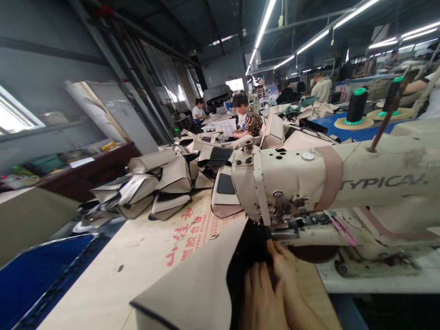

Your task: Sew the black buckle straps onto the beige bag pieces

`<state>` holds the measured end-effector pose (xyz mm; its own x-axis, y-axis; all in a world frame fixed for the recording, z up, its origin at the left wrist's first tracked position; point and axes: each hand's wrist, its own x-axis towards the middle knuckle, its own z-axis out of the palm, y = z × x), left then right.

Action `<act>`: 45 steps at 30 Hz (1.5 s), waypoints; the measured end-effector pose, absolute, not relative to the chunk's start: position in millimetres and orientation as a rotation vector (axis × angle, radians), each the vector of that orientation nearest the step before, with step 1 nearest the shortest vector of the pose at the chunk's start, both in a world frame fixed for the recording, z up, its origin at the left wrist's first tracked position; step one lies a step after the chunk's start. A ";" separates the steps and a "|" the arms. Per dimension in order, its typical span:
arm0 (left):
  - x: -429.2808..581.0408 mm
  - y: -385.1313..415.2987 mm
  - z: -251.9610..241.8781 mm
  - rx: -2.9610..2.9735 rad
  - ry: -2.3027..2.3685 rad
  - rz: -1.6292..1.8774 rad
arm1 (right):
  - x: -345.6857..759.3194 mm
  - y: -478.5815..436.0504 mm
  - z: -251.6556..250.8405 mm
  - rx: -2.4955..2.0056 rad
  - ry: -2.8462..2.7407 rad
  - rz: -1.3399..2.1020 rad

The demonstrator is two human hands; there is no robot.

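A beige piece with black lining and dark edging point(192, 279) lies on the plywood table point(137, 256), its upper end beneath the head of the sewing machine point(292, 174). My left hand point(263, 293) lies over the black lining, slightly blurred, its fingers close together and bent onto the fabric. Just to its right, my right hand point(285, 266) pinches the dark edge of the piece beside the machine's needle area. The needle and presser foot are hard to make out.
Beige sewn pieces point(172, 174) are heaped along the table's far side. Black thread cones point(356, 107) stand behind the machine. At the lower left is a blue container point(44, 270). Several people sit or stand farther back, one in a patterned top point(252, 121).
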<state>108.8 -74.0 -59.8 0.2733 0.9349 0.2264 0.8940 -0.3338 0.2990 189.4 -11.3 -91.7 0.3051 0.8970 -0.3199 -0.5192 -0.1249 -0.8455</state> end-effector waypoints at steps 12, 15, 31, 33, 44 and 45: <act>139.8 1.0 -31.7 1.994 2.253 0.177 | 180.7 -18.0 -96.5 -1.011 -0.371 1.384; 137.4 4.0 -35.3 2.012 2.268 0.224 | 180.0 -17.8 -96.8 -1.009 -0.361 1.392; 105.7 26.4 -51.7 1.777 1.933 0.511 | 169.8 -8.6 -99.4 -1.134 -0.287 1.300; 105.8 26.1 -53.8 1.796 1.947 0.528 | 173.5 -8.6 -99.8 -1.151 -0.338 1.299; 109.7 22.6 -49.9 1.769 1.953 0.553 | 204.7 -14.5 -92.1 -1.648 -1.379 0.541; 110.5 22.3 -49.4 1.772 1.973 0.550 | 204.5 -13.1 -90.8 -1.659 -1.414 0.538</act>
